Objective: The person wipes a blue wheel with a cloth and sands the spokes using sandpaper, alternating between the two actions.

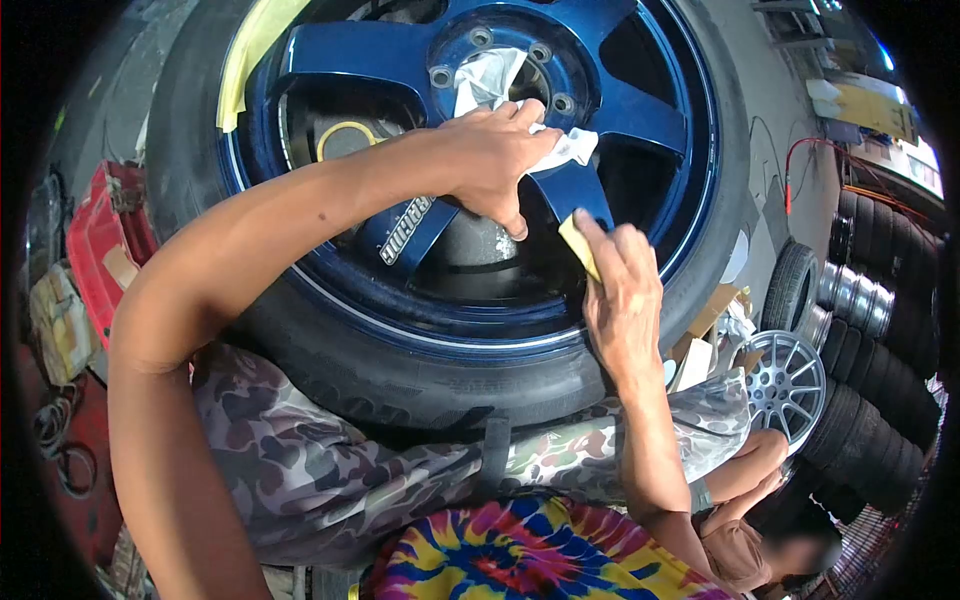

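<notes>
A blue multi-spoke wheel [350, 52] with a black tyre [460, 385] lies in front of me. Near its hub, my left hand [500, 150] has its fingers closed over a crumpled white cloth [490, 78], which sticks out on both sides of them. The left thumb points down and away from the cloth. In my right hand [625, 285] is a small yellow pad [578, 245], pinched at the lower end of a spoke. Raised letters [405, 232] mark another spoke. Yellow masking tape [245, 65] covers part of the rim at the upper left.
A yellow ring [345, 138] shows through a spoke opening. To the left is a red plastic container [108, 235]. On the right are stacked tyres [870, 370], a silver wheel [785, 388] and cardboard [712, 312]. Another person [740, 550] sits at the lower right.
</notes>
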Motion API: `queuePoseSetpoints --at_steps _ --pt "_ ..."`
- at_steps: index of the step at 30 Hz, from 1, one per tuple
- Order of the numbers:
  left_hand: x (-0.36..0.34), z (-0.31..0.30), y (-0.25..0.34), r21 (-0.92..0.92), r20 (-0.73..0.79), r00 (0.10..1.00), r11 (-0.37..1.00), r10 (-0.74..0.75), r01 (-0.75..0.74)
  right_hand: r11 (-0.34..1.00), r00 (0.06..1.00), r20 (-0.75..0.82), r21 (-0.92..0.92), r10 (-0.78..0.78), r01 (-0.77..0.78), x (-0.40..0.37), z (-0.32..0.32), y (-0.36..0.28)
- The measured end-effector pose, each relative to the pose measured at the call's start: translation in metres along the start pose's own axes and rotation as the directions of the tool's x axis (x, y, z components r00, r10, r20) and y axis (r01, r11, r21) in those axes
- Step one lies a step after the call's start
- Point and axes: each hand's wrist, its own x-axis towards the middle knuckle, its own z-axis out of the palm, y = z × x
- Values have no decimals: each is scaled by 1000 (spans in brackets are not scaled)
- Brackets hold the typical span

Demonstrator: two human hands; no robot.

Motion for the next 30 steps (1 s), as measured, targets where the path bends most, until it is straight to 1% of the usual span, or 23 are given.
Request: queuePoseSetpoints --at_steps 2,4,6,9,10,12,14,16,18,22,24,25,26,28,29,30 --pt "0 -3 2 -13 24 1000 1000 -10 10 1000 1000 -18 11 22 -22 3 2 -5" --pt "0 -7 3 -17 43 999 999 -26 27 999 999 -18 25 -40 41 0 6 -8" --pt "-1 -8 4 -41 46 998 998 -36 38 998 999 -9 42 -41 41 -5 2 -5" --pt "1 -9 4 -69 75 996 996 -44 49 999 999 13 -10 51 -51 1 2 0" --pt "1 -7 3 -65 74 996 997 -45 50 999 999 9 -10 50 -49 -1 3 -2" --pt "0 -4 2 -44 2 1000 999 -17 17 998 999 -45 50 25 -22 -6 4 -6" --pt "-1 -5 2 -36 10 1000 999 -28 28 999 999 -32 43 28 -27 -5 3 -1" --pt "1 -3 5 -27 20 999 999 -27 27 999 998 -60 29 20 -18 2 5 0" --pt "0 -2 1 -37 -12 1000 999 -9 8 999 998 -41 27 37 -36 -3 6 -1" --pt "2 0 3 -23 -7 1000 1000 -8 8 999 998 -46 25 46 -44 -6 3 0" --pt "1 0 1 -28 -2 1000 1000 -14 14 1000 999 -34 17 0 1 0 3 0" --pt "2 0 1 -25 -2 1000 1000 -15 15 1000 1000 -22 29 4 -4 -2 3 0" --pt "2 0 0 -21 -10 1000 1000 -13 13 1000 1000 -25 31 -3 3 -3 3 2" --pt "0 2 -2 -25 -15 1000 1000 -13 13 998 998 -33 29 54 -53 -9 3 5" --pt "0 3 -1 -41 -6 1000 999 -25 25 1000 997 -79 26 2 0 -4 5 8" --pt "1 3 -1 -53 3 1000 998 -31 31 1000 997 -79 23 11 -9 -4 4 5"
